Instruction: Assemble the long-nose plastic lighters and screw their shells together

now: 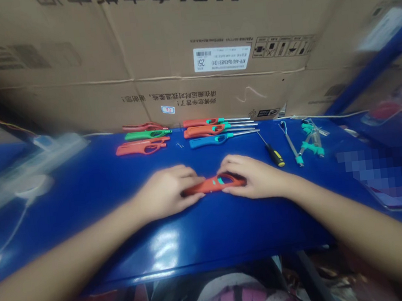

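Observation:
Between my hands, over the middle of the blue table, is a red-orange lighter body point(210, 185) with a teal trigger in its loop. My left hand point(169, 189) is closed around its left end. The fingers of my right hand point(247, 177) grip the loop end, which they partly cover. Behind them lie assembled long-necked lighters with metal tubes: a blue lighter point(207, 141) and orange lighters point(202, 130). Farther left rest lighter casings without tubes: a green casing point(145, 135), an orange casing point(138, 148) and a red casing point(141, 127).
A screwdriver point(276, 156) with a black and yellow handle lies right of the lighters. Beyond it are metal tubes with teal parts point(312, 147). Tiny pins or screws point(180, 145) sit between the rows. A large cardboard box point(160, 40) stands behind; a white cable point(13, 232) runs at left.

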Tool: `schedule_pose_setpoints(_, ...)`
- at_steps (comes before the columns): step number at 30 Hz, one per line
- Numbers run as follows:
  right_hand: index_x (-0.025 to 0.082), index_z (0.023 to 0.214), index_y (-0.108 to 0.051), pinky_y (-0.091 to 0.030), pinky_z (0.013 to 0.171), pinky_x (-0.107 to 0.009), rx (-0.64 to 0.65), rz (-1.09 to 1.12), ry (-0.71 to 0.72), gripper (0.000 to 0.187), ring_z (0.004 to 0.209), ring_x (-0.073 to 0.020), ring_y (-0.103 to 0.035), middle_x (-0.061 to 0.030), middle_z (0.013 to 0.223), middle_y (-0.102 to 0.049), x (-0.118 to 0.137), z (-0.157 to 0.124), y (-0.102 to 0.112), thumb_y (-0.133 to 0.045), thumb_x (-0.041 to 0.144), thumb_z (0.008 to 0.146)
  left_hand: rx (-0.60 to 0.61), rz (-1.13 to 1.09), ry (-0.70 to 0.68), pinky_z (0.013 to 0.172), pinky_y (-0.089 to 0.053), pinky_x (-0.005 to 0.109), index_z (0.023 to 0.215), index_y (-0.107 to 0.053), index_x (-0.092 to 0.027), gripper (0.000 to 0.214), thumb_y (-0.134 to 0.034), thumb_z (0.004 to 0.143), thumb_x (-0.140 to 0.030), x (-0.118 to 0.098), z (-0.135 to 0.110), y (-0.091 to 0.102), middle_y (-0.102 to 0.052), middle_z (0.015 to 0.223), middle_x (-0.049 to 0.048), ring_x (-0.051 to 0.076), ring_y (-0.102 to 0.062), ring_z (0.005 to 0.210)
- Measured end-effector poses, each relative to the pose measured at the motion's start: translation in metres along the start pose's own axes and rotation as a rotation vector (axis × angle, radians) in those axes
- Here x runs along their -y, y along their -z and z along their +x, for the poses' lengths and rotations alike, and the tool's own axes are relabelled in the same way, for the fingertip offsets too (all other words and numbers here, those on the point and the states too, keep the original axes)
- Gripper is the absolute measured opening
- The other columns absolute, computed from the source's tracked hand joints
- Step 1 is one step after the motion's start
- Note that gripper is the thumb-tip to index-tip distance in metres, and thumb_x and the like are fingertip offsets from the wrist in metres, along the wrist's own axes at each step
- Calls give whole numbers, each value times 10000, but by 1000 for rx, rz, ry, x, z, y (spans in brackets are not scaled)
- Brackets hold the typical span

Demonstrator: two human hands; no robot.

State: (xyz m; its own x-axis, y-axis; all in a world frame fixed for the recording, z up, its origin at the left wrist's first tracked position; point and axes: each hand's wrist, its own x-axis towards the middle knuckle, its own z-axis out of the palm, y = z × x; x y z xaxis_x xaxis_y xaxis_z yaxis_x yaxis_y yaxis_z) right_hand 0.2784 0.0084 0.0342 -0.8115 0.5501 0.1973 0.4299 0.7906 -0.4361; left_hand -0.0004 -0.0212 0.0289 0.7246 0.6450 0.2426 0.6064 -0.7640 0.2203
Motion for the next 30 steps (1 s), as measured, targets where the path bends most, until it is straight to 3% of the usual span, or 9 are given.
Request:
schedule_pose_setpoints(11, 180, 1133, -644, -497, 892, -376, 22, -30, -14, 280, 1013, -222, -610, -81, 1104, -644, -1, 1, 0, -690, 304, 886, 14, 29, -14, 826, -520, 334, 1185, -714, -216, 305, -608, 946, -373, -1, -1, 0, -719, 1112, 52, 225, -660, 972)
schedule_pose_setpoints(21, 151, 1208, -676, -522, 847, -380, 48, -199, -18, 354, 946, -243, -643, -102, 1078, -660, 2, -1, -4, -672, 238, 865, 5, 236, -87, 798, -546, 357, 1176, -694, -159, 293, -584, 933, -280, -5, -1, -4, -726, 1066, 76, 241, -671, 924)
schedule_pose_setpoints(26, 151, 1128, -706, -538, 852, -361, 13, -213, 60, 238, 942, -228, -668, -108, 1068, -692, 1, -2, -2, -571, 262, 966, -81, 212, -79, 829, -549, 344, 1171, -690, -157, 288, -492, 1020, -302, 0, -3, -8, -730, 1032, 83, 222, -683, 926)
schedule_pose_setpoints(30, 119, 1059, -704, -552, 792, -369, 6, -311, 116, 330, 874, -233, -687, -127, 988, -717, 2, -3, -2, -439, 314, 1042, -113, 127, -54, 784, -552, 340, 1146, -690, -132, 295, -480, 1030, -304, -2, -2, -7, -708, 975, 102, 223, -664, 884)
